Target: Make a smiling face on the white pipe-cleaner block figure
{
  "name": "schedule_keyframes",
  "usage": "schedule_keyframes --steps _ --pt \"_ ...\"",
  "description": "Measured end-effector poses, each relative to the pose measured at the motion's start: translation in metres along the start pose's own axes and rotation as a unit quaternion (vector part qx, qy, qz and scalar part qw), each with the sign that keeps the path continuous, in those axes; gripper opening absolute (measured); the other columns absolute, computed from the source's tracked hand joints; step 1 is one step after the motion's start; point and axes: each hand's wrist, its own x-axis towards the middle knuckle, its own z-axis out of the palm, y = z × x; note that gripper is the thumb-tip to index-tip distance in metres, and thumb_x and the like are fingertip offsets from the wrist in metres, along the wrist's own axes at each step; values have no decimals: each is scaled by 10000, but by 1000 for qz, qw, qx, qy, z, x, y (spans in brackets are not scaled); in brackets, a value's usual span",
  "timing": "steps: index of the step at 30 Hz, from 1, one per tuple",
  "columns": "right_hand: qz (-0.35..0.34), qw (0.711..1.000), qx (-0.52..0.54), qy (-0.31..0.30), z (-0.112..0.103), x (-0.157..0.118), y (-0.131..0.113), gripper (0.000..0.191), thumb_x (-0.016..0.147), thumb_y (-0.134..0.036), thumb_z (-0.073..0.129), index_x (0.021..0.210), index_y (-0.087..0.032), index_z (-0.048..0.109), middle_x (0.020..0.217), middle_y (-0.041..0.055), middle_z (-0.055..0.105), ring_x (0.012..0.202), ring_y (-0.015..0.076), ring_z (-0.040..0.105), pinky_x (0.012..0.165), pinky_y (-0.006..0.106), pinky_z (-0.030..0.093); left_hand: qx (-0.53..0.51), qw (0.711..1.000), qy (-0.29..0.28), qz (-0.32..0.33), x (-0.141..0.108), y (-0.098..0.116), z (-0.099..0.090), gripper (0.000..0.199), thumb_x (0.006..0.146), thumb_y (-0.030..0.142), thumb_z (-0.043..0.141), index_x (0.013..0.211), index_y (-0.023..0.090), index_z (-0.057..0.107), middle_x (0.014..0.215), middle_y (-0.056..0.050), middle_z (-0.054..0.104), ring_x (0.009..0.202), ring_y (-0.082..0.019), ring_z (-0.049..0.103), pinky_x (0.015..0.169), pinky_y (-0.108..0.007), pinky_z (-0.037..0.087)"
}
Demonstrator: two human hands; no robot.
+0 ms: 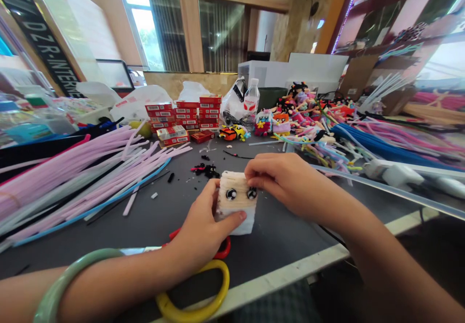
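Observation:
A block-shaped fuzzy figure (237,206), cream above and white below, stands upright over the table's near part. It has two black-and-white eyes on its front. My left hand (209,223) grips it from the left side, thumb across the lower front. The fingers of my right hand (278,177) are pinched together at the figure's upper right edge, just above the right eye (252,193). What lies between those fingertips is hidden. Beneath my left wrist lie scissors with a yellow handle (222,284) and a red handle (223,250).
Pink and white pipe cleaners (90,168) spread on the left. Stacked red boxes (187,115), a plastic bottle (251,100) and a pile of small fuzzy dolls (298,102) stand at the back. Black scraps (206,169) lie beyond the figure; blue pipe cleaners (385,144) lie right.

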Motion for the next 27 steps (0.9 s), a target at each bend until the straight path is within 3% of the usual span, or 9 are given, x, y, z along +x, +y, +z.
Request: schedule_keyframes --steps 12,27 --pt "-45 997 -4 -68 -4 -2 6 184 847 -9 473 752 -161 515 788 -13 533 698 119 499 639 250 323 18 1000 1 12 0 -1 0 420 643 241 679 1014 190 488 978 -50 650 923 -252 618 826 -395 487" --pt "-30 994 -24 -98 -7 -6 -1 181 863 -27 451 818 -168 556 844 -7 528 679 117 503 611 262 308 78 996 0 35 -2 -1 -1 390 671 250 652 1014 199 473 941 -27 626 902 -235 600 825 -370 465"
